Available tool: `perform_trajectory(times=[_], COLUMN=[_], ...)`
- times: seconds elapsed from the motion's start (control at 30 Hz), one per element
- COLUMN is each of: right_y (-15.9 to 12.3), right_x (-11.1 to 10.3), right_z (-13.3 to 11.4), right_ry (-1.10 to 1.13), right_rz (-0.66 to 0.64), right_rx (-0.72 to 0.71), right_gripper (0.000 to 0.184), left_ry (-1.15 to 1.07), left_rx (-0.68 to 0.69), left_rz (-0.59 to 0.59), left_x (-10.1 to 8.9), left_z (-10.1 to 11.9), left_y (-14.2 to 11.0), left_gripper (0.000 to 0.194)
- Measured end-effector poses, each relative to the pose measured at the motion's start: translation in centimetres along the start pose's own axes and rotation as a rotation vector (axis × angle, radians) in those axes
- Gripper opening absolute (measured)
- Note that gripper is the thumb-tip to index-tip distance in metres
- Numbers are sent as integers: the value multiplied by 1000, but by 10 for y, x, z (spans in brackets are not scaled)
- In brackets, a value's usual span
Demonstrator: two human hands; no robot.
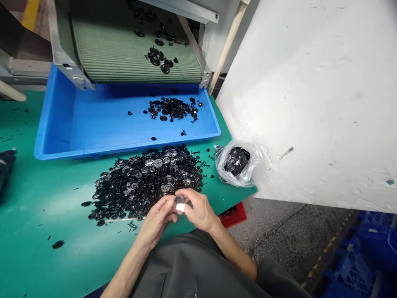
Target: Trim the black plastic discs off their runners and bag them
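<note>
Over the front edge of a large pile of black plastic parts (136, 178), my two hands meet. A small round black disc (179, 200) sits between them. My right hand (200, 209) is closed on the disc with thumb and index finger; a white wrap (180, 207) shows at the thumb. From the left, my left hand (159, 215) pinches at the disc's edge, its fingertips partly hidden. The pile mixes shiny round discs with small stem-like pieces.
Behind the pile lies a blue tray (93, 142) with loose black parts, under a green conveyor belt (124, 62) carrying more. A clear plastic bag (256, 159) of black discs stands at right. A red bin (240, 215) is below the green table (27, 182).
</note>
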State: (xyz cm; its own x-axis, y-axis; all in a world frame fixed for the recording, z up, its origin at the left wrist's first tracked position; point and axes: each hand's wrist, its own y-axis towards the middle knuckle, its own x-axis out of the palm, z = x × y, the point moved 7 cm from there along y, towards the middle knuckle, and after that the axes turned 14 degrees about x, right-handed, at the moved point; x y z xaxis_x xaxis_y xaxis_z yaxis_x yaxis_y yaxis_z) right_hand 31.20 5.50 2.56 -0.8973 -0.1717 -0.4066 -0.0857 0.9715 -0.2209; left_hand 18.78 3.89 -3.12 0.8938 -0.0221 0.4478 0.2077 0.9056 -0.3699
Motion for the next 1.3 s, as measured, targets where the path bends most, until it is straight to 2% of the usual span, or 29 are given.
perform_trajectory(times=[0.07,0.13,0.27,0.33,0.43,0.53,0.63,0.73,0.83,0.93,1.03,1.13,1.23,1.3], right_y=[-3,-4,-3,-4,-7,-10,-14,-16,-16,-13,-4,17,42,56], right_x=[6,10,13,16,20,22,29,36,40,44,45,32,16,13], right_z=[-6,-7,5,9,12,8,-1,-4,-3,1,6,5,2,1], right_ry=[-37,-41,-89,-104,-90,-106,-151,-201,-231,-254,-220,-202,-293,-341], right_rz=[-83,-103,-20,-5,-4,-26,-143,-268,-305,-308,-275,-118,63,79], right_rx=[-72,-118,-47,-30,-31,-89,-156,-101,-29,4,40,41,72,109], right_gripper=[42,42,38,41,43,37,37,37,35,31,26,31,32,27], left_ry=[27,42,-40,-58,-24,26,85,230,411,478,460,368,179,20], left_rx=[3,13,-1,6,12,6,19,94,176,200,203,197,169,143], left_rz=[-23,14,146,172,155,135,151,111,69,71,78,179,270,274], left_x=[-3,-6,-8,-7,-6,-11,-19,-22,-22,-22,-23,-32,-39,-37], left_z=[1,1,-1,1,4,6,7,12,18,19,17,14,10,10], left_y=[0,0,-5,-9,-15,-20,-23,-25,-27,-27,-22,-20,-22,-21], left_gripper=[33,32,33,33,33,34,34,36,37,37,37,38,39,39])
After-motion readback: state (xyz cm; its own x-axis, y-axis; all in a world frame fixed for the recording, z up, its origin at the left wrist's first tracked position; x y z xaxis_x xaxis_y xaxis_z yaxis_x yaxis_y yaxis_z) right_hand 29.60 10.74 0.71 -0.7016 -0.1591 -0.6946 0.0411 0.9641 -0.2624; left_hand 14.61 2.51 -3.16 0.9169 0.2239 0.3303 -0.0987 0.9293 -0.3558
